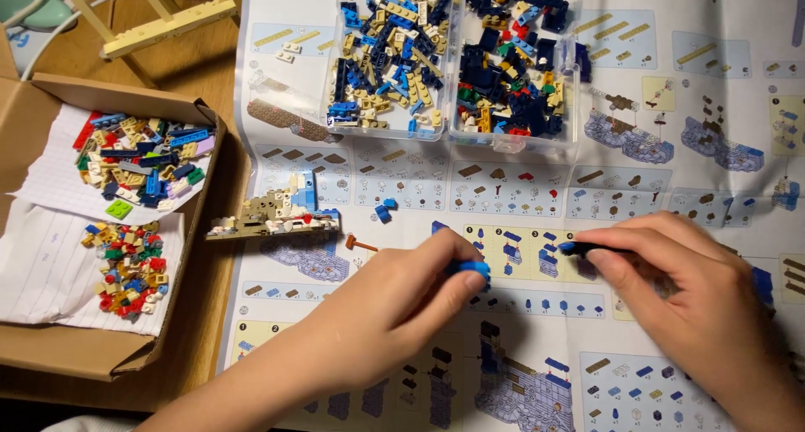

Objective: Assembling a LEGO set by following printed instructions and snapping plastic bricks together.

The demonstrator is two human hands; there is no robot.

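Note:
My left hand (402,294) pinches a small blue brick (475,268) between thumb and fingers over the printed instruction sheet (520,197). Just to its right, my right hand (679,285) grips a thin dark piece with a blue tip (579,248), held level and pointing left. The two hands are close together, a short gap between the pieces. A partly built tan, white and blue model (277,216) lies on the sheet's left edge, up and left of my left hand.
Two clear plastic trays (503,143) of mixed bricks stand at the top centre. A cardboard box (50,348) at left holds loose bricks on paper. Loose blue bricks (384,210) and a small brown piece (360,244) lie near the model. A wooden easel (168,17) stands top left.

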